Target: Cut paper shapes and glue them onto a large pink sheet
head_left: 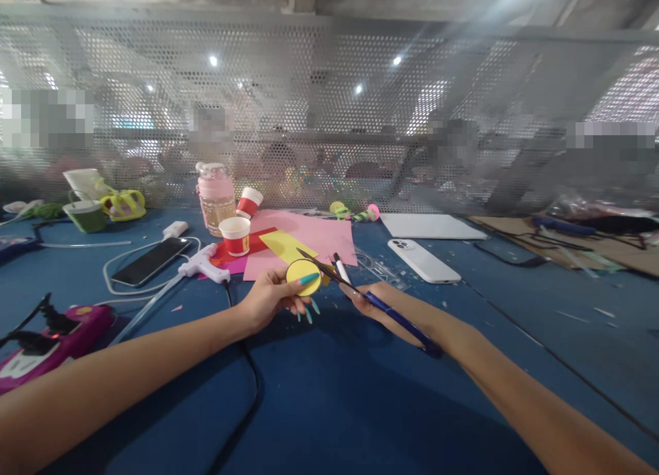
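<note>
My left hand pinches a round yellow paper disc with a dark outline, its thumb lying across the face. My right hand is closed around a pair of scissors with blue handles. Their dark blades point left and reach the disc's upper right edge. A white marker with a black end stands out beside the right fingers, apparently held in the same hand. Behind the hands lie a yellow paper sheet and a large pink sheet.
Beyond the papers stand a red-and-white paper cup and a pink bottle. To the left are a white glue gun, a black phone and a magenta power strip. A white phone lies at right, before a perforated metal screen.
</note>
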A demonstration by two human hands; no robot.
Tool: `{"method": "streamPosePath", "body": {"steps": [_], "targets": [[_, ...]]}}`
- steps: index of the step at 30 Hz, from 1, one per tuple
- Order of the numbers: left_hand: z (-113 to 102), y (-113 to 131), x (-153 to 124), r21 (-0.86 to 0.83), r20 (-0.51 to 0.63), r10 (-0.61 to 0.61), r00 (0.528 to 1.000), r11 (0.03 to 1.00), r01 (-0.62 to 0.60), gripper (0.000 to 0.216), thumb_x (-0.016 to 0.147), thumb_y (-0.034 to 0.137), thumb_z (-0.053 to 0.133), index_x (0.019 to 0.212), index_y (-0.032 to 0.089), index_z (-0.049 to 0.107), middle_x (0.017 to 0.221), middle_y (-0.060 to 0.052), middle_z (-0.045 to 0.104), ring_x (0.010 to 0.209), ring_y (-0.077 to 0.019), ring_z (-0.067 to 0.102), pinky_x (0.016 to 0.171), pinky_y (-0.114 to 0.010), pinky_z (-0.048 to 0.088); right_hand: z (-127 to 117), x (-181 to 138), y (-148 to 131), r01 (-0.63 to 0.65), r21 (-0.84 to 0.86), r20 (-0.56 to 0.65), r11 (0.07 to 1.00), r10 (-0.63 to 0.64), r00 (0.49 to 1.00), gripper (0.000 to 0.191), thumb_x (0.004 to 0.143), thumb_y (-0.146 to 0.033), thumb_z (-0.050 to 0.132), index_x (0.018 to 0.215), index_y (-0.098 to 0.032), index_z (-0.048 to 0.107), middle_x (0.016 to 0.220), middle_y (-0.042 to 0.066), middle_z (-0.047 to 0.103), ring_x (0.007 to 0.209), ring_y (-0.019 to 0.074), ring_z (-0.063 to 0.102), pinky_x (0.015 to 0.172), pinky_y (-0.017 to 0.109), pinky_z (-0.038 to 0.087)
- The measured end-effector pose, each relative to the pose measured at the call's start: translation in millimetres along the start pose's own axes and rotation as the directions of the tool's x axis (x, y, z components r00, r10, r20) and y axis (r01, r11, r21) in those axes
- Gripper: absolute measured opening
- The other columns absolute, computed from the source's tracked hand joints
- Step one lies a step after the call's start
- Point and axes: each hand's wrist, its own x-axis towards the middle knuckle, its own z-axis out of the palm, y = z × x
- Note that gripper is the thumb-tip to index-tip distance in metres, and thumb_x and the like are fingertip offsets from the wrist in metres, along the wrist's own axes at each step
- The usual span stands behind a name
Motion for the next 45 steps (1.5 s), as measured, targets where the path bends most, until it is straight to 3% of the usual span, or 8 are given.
{"method": "streamPosePath", "body": {"steps": [7,14,25,36,45], "targets": [[-2,-2,1,0.012,-0.017,0.017,1.0,1.0,-0.017,0.033,0.053,0.031,0.08,0.068,0.009,0.061,0.051,-0.003,0.064,0.037,-0.0092,0.058,0.036,-0.014,0.04,-2,-1,-2,0.019,-0.015,-0.013,1.0,-0.02,1.0,0.059,0.08,-0.071,0.019,0.059,-0.02,0.039,0.054,-0.001,0.039,0.05,0.0106,0.029,0.049,0.027,0.025],[-2,-3,2,0.021,-0.049,0.043,0.998,0.999,-0.042,0.033,0.052,0.03,0.08,0.069,0.008,0.063,0.053,-0.004,0.065,0.038,-0.0096,0.058,0.036,-0.015,0.042,2,0,3,0.016,-0.021,-0.04,1.0,-0.016,0.999,0.066,0.074,-0.078,0.015,0.059,-0.019,0.04,0.052,-0.002,0.038,0.048,0.0096,0.028,0.047,0.026,0.025],[-1,-1,1,0.076,-0.02,0.008,1.0,0.997,-0.006,0.022,0.057,0.028,0.073,0.063,0.011,0.06,0.039,0.002,0.057,0.027,-0.0031,0.042,0.029,-0.013,0.027,3,1,4,-0.004,-0.017,-0.017,1.0,0.004,1.0,0.063,0.075,-0.076,0.02,0.061,-0.02,0.043,0.049,0.0,0.042,0.045,0.0111,0.037,0.044,0.024,0.029],[1,2,-1,0.067,-0.019,-0.006,1.0,0.998,0.007,0.022,0.059,0.026,0.073,0.064,0.01,0.059,0.039,0.003,0.056,0.027,-0.0035,0.044,0.03,-0.014,0.029,-1,-2,-3,-0.008,-0.016,0.023,1.0,0.008,1.0,0.065,0.071,-0.08,0.012,0.058,-0.021,0.034,0.054,-0.003,0.034,0.049,0.0097,0.025,0.048,0.026,0.025],[-2,-2,1,0.068,-0.002,0.011,1.0,0.998,-0.011,0.023,0.057,0.028,0.073,0.067,0.011,0.06,0.042,0.002,0.057,0.029,-0.0037,0.045,0.03,-0.014,0.03,-3,-3,-6,-0.032,-0.016,0.032,0.999,0.033,0.999,0.067,0.07,-0.082,0.012,0.059,-0.02,0.036,0.055,-0.002,0.034,0.05,0.0098,0.025,0.049,0.026,0.025]]}}
